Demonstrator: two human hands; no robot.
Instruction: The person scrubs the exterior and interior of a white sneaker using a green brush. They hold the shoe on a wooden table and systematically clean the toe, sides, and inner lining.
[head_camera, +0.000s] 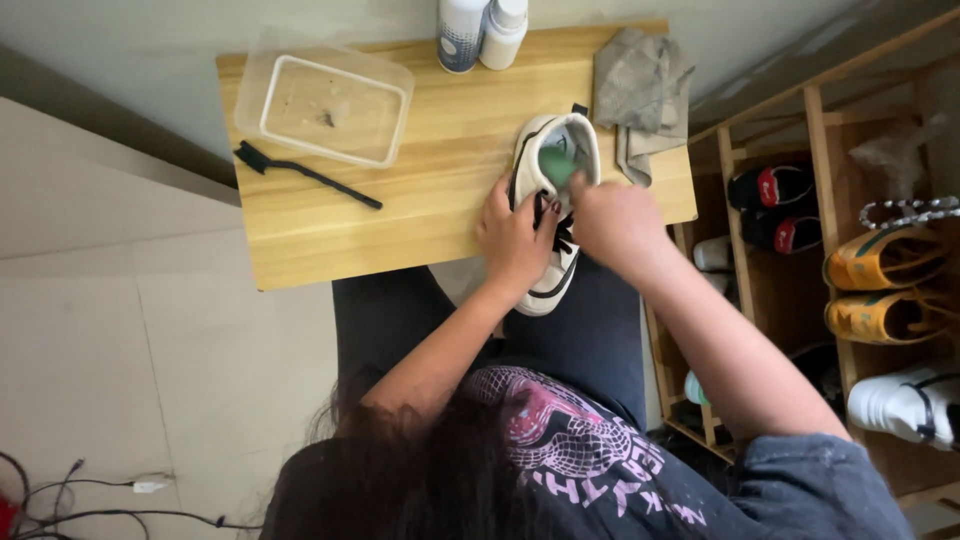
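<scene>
Mid-frame, left hand (515, 240) and right hand (612, 222) both grip the white black-trimmed sneaker (552, 190); black long-handled brush (300, 171) lies untouched, so scrubbing seems undone.

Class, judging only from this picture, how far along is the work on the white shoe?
Set out: tub, black brush, two bottles, grey cloth. In hand: left hand and right hand are at the laces of the white shoe. Left: brush and cloth lie untouched.

Long dark hair, dark grey tee with pink snake print, dark trousers, bare forearms.
</scene>
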